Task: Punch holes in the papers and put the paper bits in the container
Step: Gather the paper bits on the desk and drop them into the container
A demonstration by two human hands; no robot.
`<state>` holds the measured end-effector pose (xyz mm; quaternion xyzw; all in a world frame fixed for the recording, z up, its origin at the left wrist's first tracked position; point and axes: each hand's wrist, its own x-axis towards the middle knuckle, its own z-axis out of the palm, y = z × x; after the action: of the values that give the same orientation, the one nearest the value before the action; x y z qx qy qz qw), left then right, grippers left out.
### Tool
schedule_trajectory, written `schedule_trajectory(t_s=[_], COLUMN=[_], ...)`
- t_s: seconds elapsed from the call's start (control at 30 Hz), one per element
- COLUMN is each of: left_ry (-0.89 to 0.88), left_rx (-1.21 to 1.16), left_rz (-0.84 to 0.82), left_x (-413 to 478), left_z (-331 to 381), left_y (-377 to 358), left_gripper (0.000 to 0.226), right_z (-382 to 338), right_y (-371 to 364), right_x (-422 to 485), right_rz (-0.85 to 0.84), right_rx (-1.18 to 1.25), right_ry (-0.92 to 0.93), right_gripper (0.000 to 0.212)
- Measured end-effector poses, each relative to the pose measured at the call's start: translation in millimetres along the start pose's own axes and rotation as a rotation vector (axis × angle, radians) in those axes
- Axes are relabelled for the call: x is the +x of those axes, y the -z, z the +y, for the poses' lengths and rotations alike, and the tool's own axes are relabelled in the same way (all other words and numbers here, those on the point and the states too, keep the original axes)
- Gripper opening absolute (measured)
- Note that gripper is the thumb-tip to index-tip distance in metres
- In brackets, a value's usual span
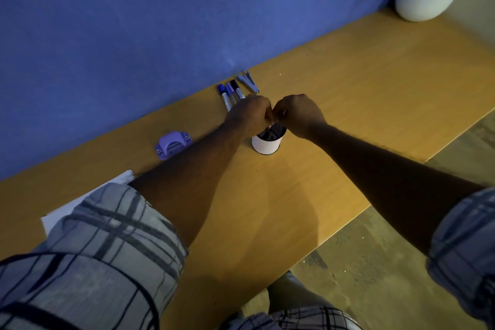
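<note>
Both the left hand (247,115) and right hand (298,114) are curled closed together above the container (266,143); what they pinch is hidden, and bits may miss its rim.

Person, head-camera view. Two bare forearms are shown, each ending in a bare hand: left hand (247,115), right hand (300,114). A short-sleeved shirt is worn, pale grey with a plaid of dark crossing lines: left sleeve (101,244), right sleeve (466,244). Both cuffs are seen folded above the elbow. The same plaid is visible at the frame's lower edge.
</note>
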<state>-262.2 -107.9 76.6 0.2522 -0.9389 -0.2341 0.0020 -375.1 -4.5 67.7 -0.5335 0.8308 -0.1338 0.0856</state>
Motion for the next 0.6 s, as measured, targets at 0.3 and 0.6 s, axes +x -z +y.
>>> schedule_trajectory(t_s=[0.3, 0.6], left_ry=[0.004, 0.191], left_rx=[-0.117, -0.801], left_rz=[-0.022, -0.087], left_x=[-3, -23], left_z=[-11, -26], left_y=[1, -2], left_gripper=[0.035, 0.031], right_z=[3, -1], right_y=[7, 11], right_x=[3, -12], right_rz=[-0.098, -0.141], right_rx=[0.123, 0.856], right_ry=[0.023, -0.331], right_gripper=[0.025, 0.031])
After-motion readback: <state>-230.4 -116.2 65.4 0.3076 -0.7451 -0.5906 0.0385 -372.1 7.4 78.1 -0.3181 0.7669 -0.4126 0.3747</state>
